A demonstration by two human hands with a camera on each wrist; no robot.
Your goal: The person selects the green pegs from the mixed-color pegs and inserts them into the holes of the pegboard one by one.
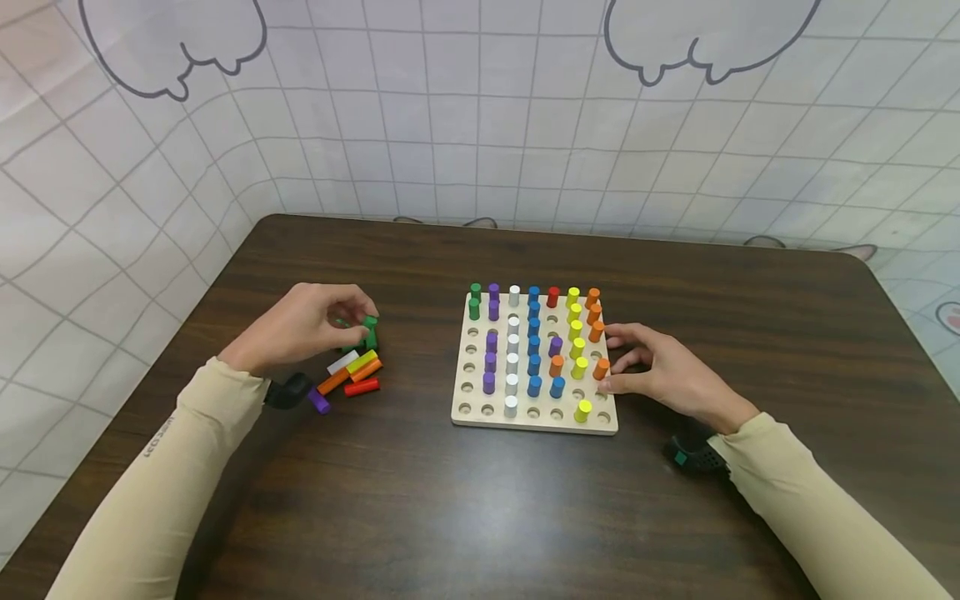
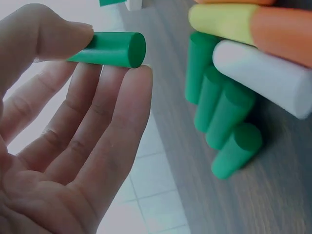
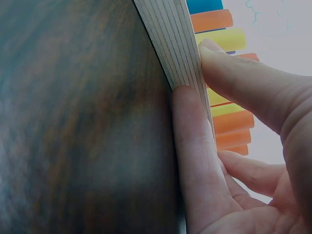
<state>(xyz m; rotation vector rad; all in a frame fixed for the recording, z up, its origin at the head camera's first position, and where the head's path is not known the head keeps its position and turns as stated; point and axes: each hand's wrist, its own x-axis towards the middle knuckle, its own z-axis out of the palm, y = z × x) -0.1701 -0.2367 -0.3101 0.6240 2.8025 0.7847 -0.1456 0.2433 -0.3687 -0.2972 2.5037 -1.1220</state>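
My left hand (image 1: 311,323) is above the left part of the table. In the left wrist view it pinches a green peg (image 2: 114,49) between thumb and fingers. Below lie several green pegs (image 2: 237,151) in a row, beside a white peg (image 2: 265,78). Right of centre sits a square wooden pegboard (image 1: 525,421), partly filled with upright pegs in coloured columns. My right hand (image 1: 667,372) grips the board's right edge, thumb on the top face and a finger (image 3: 192,126) along its side. The left fingertips are partly hidden in the head view.
Near the left hand lie loose pegs, among them a red peg (image 1: 362,387), a purple peg (image 1: 318,401), a yellow peg (image 1: 362,361) and orange ones. The dark wooden table (image 1: 450,517) meets a white grid-patterned backdrop (image 1: 480,108) behind.
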